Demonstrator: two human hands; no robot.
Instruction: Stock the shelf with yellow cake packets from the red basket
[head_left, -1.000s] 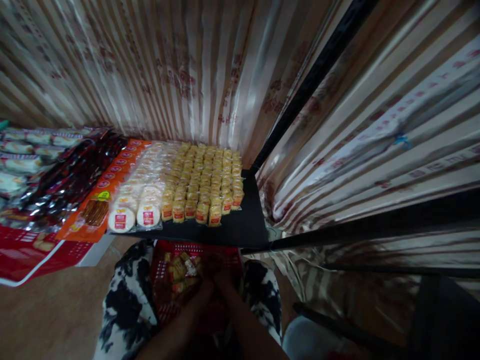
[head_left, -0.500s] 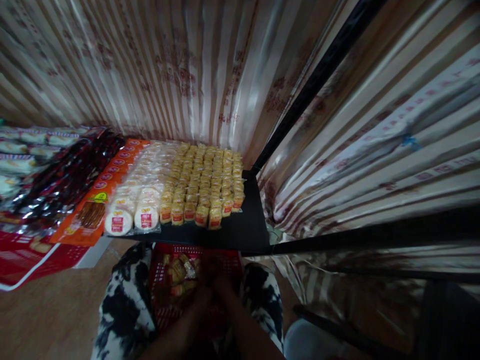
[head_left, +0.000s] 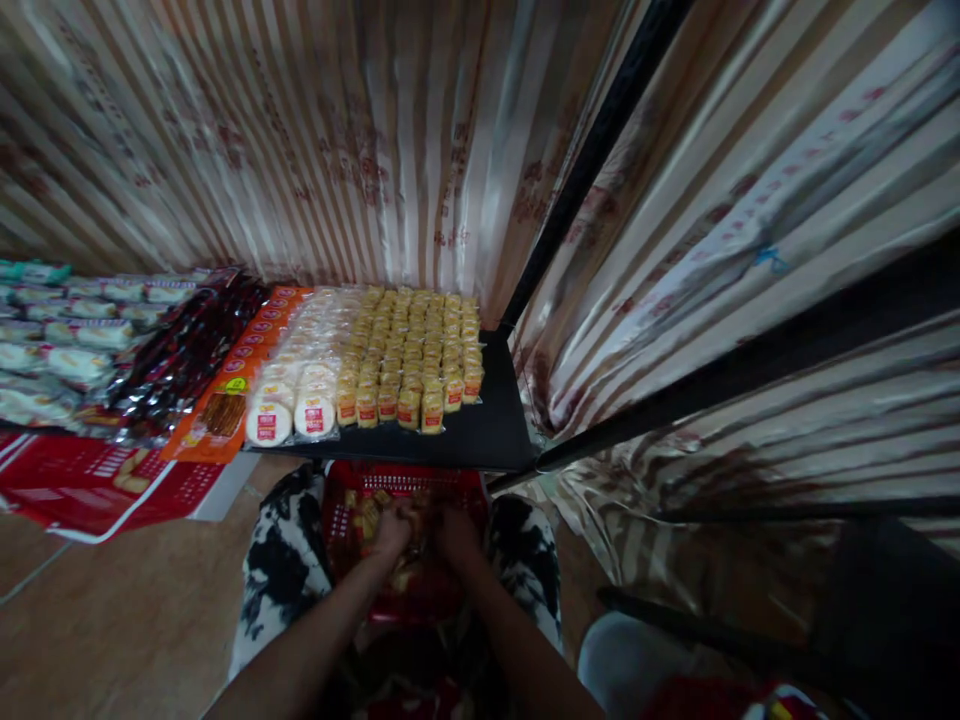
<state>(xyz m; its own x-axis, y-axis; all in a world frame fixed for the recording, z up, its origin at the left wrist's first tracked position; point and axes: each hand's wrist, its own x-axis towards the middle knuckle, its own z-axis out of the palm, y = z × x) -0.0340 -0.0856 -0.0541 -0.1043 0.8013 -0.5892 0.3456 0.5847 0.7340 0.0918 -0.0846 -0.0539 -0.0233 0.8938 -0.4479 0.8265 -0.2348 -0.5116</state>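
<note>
A red plastic basket (head_left: 450,486) sits between my knees, under the front edge of a black shelf (head_left: 480,440). Small yellow snack packets (head_left: 367,515) lie inside it. My left hand (head_left: 393,529) and my right hand (head_left: 453,530) are both down in the basket, close together among the packets. The dim, blurred picture hides what the fingers hold. On the shelf stand rows of yellow wrapped cakes (head_left: 412,350), with round white packed cakes (head_left: 300,400) to their left.
Orange packets (head_left: 217,410), dark shiny packets (head_left: 172,370) and pale wrapped goods (head_left: 52,340) fill the shelf's left part. A red box (head_left: 90,485) lies below. Striped curtain (head_left: 360,150) hangs behind and to the right, with a black pole (head_left: 592,160). Wooden floor (head_left: 112,620) lies to the left.
The view has tilted down and shifted, so my forearms show more. Both hands have stayed in the basket and now appear higher in the picture.
</note>
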